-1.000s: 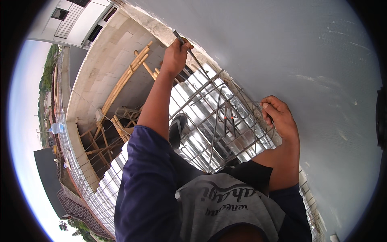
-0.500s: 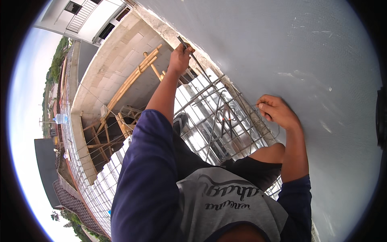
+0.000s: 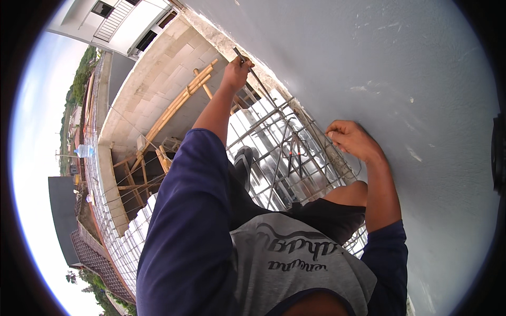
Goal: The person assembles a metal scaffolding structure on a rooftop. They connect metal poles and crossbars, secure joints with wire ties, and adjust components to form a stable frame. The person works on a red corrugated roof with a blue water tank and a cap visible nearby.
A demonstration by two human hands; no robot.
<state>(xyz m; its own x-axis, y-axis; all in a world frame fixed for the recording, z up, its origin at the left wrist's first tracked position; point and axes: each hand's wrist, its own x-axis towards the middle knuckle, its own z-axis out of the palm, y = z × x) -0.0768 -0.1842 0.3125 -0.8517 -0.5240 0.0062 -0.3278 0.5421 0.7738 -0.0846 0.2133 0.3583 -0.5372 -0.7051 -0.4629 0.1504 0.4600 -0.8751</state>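
Observation:
At the far end of the steel reinforcement cage [image 3: 258, 125], my left hand [image 3: 237, 73] grips a dark steel bar [image 3: 260, 84] that slants down to the cage's corner. My right hand [image 3: 352, 139] is beside the grey wall, its thumb and fingers pinched together at the cage's right edge. Whatever sits in that pinch is too small to make out. Between my hands, a dark long-handled tool with red-orange marks [image 3: 298, 154], resembling pincers, rests on the bars.
Shiny metal decking [image 3: 274, 158] lies under the bars, with my sandalled foot [image 3: 243, 164] on it. A smooth grey wall [image 3: 421, 79] rises on the right. To the left, bamboo poles [image 3: 182, 100] and timber props stand in an opening beside a block wall [image 3: 163, 79].
My right hand has shifted slightly left along the cage's edge. The left hand keeps its hold on the steel bar, and more of my sandalled foot shows.

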